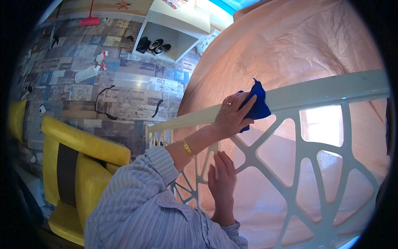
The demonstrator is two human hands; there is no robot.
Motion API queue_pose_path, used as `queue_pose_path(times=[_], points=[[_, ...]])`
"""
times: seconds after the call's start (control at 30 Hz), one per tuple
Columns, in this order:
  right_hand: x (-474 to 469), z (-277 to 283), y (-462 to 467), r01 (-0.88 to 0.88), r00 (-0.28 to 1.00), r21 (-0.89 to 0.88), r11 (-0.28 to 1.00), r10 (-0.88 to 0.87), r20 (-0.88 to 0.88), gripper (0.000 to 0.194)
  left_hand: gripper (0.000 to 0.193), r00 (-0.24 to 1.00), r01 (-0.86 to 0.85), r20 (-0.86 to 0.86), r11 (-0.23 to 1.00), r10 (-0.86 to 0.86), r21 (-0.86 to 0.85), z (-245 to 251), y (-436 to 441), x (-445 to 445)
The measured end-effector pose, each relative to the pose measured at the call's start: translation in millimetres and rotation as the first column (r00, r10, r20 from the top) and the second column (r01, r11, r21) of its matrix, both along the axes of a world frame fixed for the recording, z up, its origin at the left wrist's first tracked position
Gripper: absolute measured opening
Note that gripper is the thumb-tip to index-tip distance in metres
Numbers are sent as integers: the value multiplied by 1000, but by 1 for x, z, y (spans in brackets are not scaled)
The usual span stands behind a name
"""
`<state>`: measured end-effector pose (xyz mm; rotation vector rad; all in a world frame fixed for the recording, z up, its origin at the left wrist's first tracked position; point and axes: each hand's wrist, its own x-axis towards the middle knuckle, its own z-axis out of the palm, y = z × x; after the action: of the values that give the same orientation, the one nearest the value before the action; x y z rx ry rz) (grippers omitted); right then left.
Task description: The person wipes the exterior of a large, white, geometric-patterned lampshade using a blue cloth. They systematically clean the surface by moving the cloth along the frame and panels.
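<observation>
My left hand (233, 114) holds a dark blue cloth (258, 104) against the top rail of a cream-white railing (311, 90). A ring is on one finger and a yellow band is round the wrist. Lower down, my right hand (222, 176) is held up beside the railing's openwork lattice panel (248, 158), thumb apart and nothing in it. Whether it touches the panel, I cannot tell. Behind the railing hangs a large, creased peach-coloured fabric (279, 49).
A yellow padded seat with a dark stripe (90, 146) stands at left. On the patchwork-patterned floor (133, 74) lie a black strap (97, 99) and crumpled wrappers (88, 73). Beyond are a white open cubby (183, 42) with shoes (158, 47) and a red broom (90, 21).
</observation>
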<state>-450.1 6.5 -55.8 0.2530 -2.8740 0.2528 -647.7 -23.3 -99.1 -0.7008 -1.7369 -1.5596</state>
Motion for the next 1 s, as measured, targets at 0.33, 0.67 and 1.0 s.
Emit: queue_pose_path(times=[0.33,0.67,1.0], points=[[-3,83,-6,222,917,382,897,-59,-395,30,86,981,-5,195,1000,1,21,-53,8,-2],[-31,69,1,349,937,645,680,-236,-259,50,51,849,-30,528,997,-15,76,-203,6,8],[-51,49,20,479,874,667,571,-240,-423,38,59,957,-149,277,966,87,211,-122,28,8]])
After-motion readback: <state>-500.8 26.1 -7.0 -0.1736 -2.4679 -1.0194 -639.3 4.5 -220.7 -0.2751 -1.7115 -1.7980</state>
